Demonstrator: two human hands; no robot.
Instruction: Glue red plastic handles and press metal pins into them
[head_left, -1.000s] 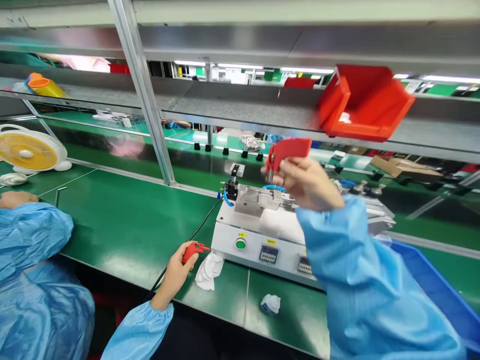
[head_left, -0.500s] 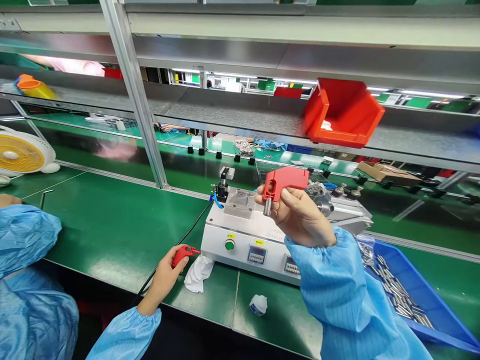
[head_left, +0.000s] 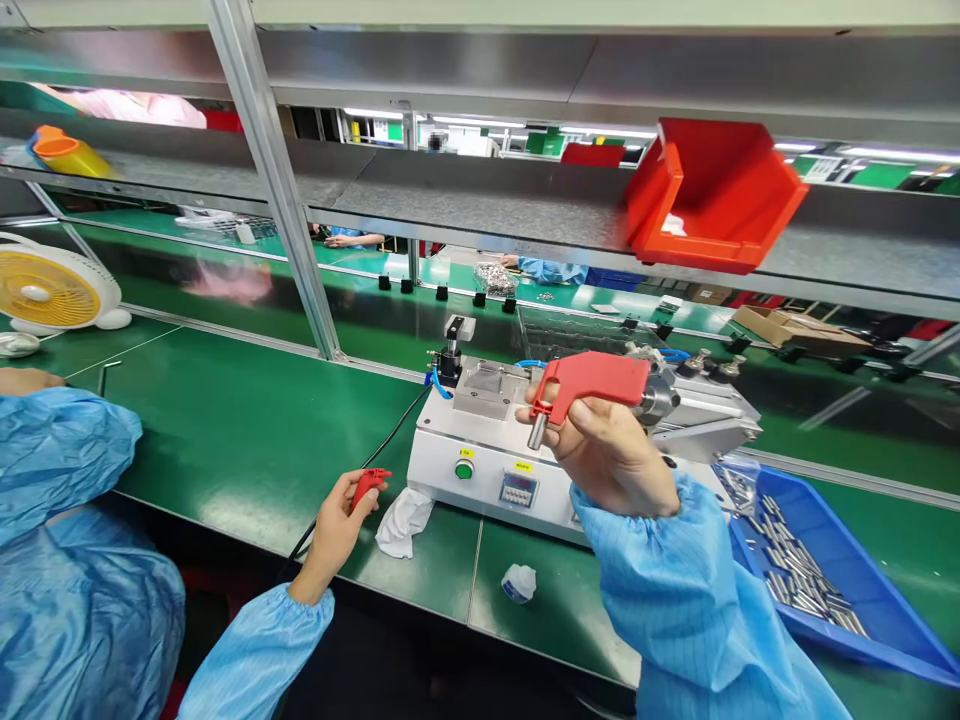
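Note:
Raised in front of the white bench machine (head_left: 480, 500), my right hand (head_left: 611, 450) grips a red pistol-shaped plastic part (head_left: 596, 385). A short metal pin (head_left: 538, 430) sticks out of its lower left end. Lower and to the left, my left hand (head_left: 337, 520) is closed around a smaller-looking red plastic part (head_left: 367, 487), mostly covered by the fingers. That hand is above the table's front edge, beside a crumpled white cloth (head_left: 405, 522). The machine carries a metal fixture block (head_left: 484, 388) and a green button (head_left: 464, 469).
A blue tray (head_left: 862, 570) of metal pins stands at the right. A small white container (head_left: 518, 583) sits near the front edge. A red bin (head_left: 724, 200) rests on the shelf above. At the left are a co-worker's blue sleeve (head_left: 67, 440), a hex key (head_left: 109, 375) and a fan (head_left: 45, 290).
The red part in my right hand has turned, showing more of its long body. My left hand has rotated its red part upward and drawn slightly away from the machine. The view has tilted down.

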